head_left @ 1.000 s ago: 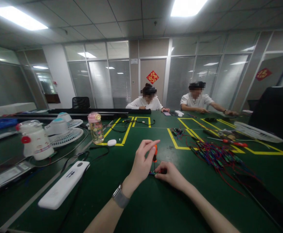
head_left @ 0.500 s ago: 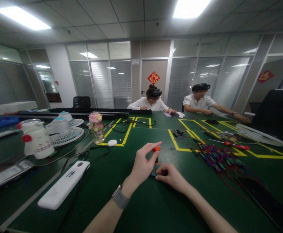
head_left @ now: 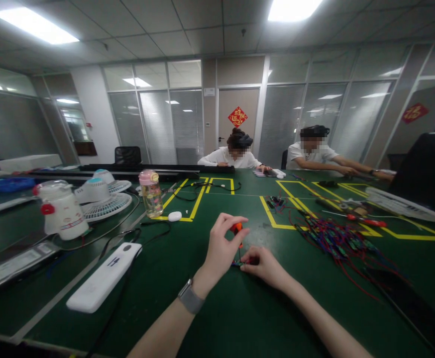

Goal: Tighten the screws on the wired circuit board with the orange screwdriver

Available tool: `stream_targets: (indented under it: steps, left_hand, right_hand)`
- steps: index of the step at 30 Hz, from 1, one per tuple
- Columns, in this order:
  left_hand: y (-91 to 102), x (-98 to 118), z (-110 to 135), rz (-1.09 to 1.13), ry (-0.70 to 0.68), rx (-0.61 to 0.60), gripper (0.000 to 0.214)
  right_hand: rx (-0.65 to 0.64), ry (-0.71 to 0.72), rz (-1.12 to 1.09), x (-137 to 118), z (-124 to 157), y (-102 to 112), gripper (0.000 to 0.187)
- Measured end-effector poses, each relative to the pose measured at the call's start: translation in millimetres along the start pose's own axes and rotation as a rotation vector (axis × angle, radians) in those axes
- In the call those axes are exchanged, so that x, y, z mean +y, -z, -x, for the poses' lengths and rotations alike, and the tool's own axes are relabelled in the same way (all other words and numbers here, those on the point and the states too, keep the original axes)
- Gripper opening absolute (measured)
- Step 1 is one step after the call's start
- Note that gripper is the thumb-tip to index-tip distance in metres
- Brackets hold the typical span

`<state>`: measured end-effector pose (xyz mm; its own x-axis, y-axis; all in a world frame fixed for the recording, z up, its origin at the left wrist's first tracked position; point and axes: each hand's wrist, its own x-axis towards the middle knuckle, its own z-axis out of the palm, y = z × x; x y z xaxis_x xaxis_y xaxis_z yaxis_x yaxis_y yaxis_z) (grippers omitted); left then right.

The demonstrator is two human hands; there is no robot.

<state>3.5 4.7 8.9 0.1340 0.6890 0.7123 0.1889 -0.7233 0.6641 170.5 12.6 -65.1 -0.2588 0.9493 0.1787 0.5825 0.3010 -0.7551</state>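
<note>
My left hand (head_left: 225,241), a watch on its wrist, curls its thumb and fingers round the orange handle of a small screwdriver (head_left: 239,227). The screwdriver stands upright, its thin shaft pointing down at a small circuit board (head_left: 236,264) on the green table. My right hand (head_left: 260,264) pinches the board's right side, close to the shaft. A bit of red shows between the right fingers. The board is mostly hidden by both hands, and the screwdriver's tip is too small to make out.
A tangled heap of wired circuit boards (head_left: 333,236) lies to the right, near a red-handled screwdriver (head_left: 367,221). Leftward are a white power bank-like box (head_left: 103,278), a pink-lidded bottle (head_left: 151,194), a white jug (head_left: 64,211) and fans (head_left: 107,206). Two people sit opposite.
The thumb and fingers of my left hand have spread slightly round the screwdriver handle. My right hand stays at the board. The person at far right has moved their arms; the view has shifted slightly.
</note>
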Motion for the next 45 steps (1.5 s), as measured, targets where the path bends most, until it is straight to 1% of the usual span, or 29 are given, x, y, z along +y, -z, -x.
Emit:
stream_targets:
  steps: [3,6,8,11,13,16,18,20,23,26,29,31,34,37,41,45]
  left_hand:
    - [2.6,1,-1,0.017,0.008,-0.066,0.026]
    - [3.2,1,-2,0.123,0.004,-0.129,0.034]
    - [1.6,0,-1,0.133,0.009,-0.1,0.031]
    - [-1.0,-2,0,0.012,0.007,0.035,0.018]
    - [-1.6,-2,2,-0.045,0.002,0.065,0.016]
    - [-1.4,0,3,-0.006,-0.003,-0.02,0.029]
    - [-2.1,1,3,0.033,-0.016,-0.065,0.033]
    - [-3.9,1,4,0.027,-0.039,-0.062,0.029]
    - [-7.6,1,5,-0.021,-0.055,-0.025,0.019]
    - [-9.5,2,5,-0.02,-0.046,-0.066,0.029]
    - [-9.2,3,5,0.026,-0.06,-0.109,0.037]
    - [-8.5,3,5,0.037,-0.072,-0.101,0.036]
    - [-7.1,2,4,-0.005,-0.078,-0.057,0.027]
    - [-4.9,1,2,-0.035,-0.059,-0.036,0.02]
    - [-1.8,2,2,0.032,-0.009,-0.122,0.033]
    - [-1.3,3,2,0.075,-0.017,-0.118,0.033]
  right_hand:
    - [-0.007,0.002,0.008,-1,0,0,0.009]
    - [-0.012,0.001,0.006,-2,1,1,0.009]
    - [-0.006,-0.001,0.002,-2,1,1,0.01]
    - [-0.008,-0.003,-0.003,-1,1,1,0.01]
    - [-0.01,-0.001,-0.007,0,1,1,0.011]
    - [-0.005,0.006,-0.005,1,0,0,0.011]
    - [-0.006,0.011,-0.01,3,0,0,0.011]
    - [0.0,0.01,-0.018,4,0,-1,0.01]
    - [0.005,0.007,-0.035,6,-1,-2,0.008]
    - [-0.003,0.029,-0.044,8,-1,-2,0.005]
    - [-0.003,0.044,-0.034,9,-1,-2,0.006]
    - [-0.006,0.042,-0.024,8,-1,-1,0.007]
    - [-0.01,0.03,0.003,5,0,1,0.007]
    - [-0.004,0.01,0.008,1,1,1,0.007]
    - [0.002,-0.004,-0.003,0,1,0,0.008]
    - [-0.003,0.002,-0.001,1,0,0,0.009]
